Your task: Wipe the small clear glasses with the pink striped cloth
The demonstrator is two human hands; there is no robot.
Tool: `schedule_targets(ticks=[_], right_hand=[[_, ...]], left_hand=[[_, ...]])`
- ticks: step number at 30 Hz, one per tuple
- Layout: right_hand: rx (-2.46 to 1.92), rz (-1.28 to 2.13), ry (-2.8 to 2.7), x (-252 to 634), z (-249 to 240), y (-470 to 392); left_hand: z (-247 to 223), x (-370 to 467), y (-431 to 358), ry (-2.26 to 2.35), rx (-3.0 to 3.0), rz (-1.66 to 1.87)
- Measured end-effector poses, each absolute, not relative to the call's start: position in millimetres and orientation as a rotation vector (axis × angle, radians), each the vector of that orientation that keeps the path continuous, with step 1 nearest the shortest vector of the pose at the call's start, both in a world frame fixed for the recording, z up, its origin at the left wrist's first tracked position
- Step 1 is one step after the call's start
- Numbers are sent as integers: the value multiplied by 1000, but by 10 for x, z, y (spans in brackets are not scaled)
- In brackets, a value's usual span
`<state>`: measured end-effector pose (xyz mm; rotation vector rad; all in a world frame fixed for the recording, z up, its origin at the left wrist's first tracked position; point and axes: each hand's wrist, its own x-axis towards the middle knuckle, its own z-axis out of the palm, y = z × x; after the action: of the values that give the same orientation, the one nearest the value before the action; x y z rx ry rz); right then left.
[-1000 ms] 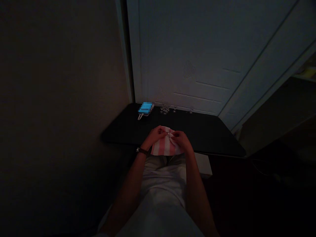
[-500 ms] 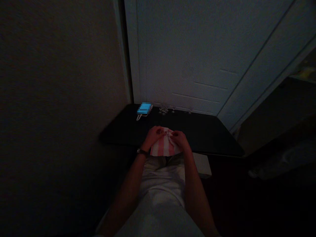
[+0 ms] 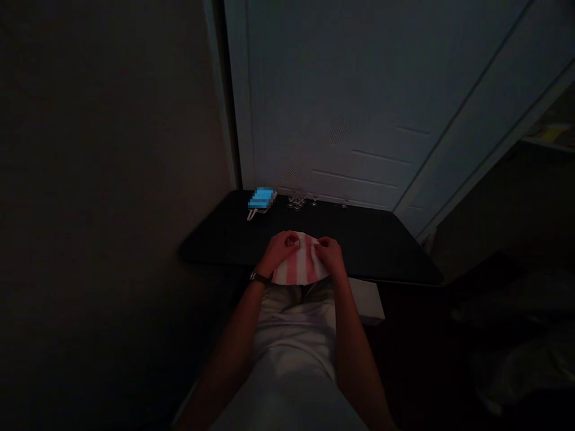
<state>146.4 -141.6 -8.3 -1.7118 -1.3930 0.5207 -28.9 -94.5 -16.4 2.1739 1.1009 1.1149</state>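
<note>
A pink and white striped cloth (image 3: 299, 266) hangs over the near edge of the black table, between my two hands. My left hand (image 3: 281, 248), with a dark band at the wrist, is curled at the cloth's left side; a small clear object (image 3: 293, 241) shows between its thumb and fingers. On the right side, my right hand (image 3: 329, 251) pinches a fold of the cloth near its top edge. The dim light hides the fingertips' finer detail.
On the black table (image 3: 368, 245), a device with a blurred blue screen (image 3: 261, 198) and a white cable lies at the back left. Several small clear objects (image 3: 296, 200) stand along the back edge by a pale panel. A white box (image 3: 367, 300) is below the front edge.
My hands have moved slightly apart at the cloth. The clear object that was between them at the middle now shows in my left hand, and the cloth lies flatter.
</note>
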Motion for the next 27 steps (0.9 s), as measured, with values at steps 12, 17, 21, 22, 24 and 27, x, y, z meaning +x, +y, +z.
schedule_targets(ticks=[12,17,21,22,24,27], right_hand=[[-1571,614,-1464,1406,-93,-1405],[-1596,576,-1502,1378,-90,-1419],[-1628,549,-1516,1377,-77,-1415],[-1634,544,-1517,1377,-74,-1415],[-1644,536,-1514,1378,-68,-1419],[-1645,531,-1501,1386,-65,-1429]], left_hand=[[-141,-285,-971,1106,2171,1126],[-148,-288,-960,1105,2168,1123],[-154,-285,-955,1097,2158,1122],[-154,-284,-955,1093,2156,1121],[-154,-285,-957,1084,2154,1119],[-154,-294,-962,1076,2150,1117]])
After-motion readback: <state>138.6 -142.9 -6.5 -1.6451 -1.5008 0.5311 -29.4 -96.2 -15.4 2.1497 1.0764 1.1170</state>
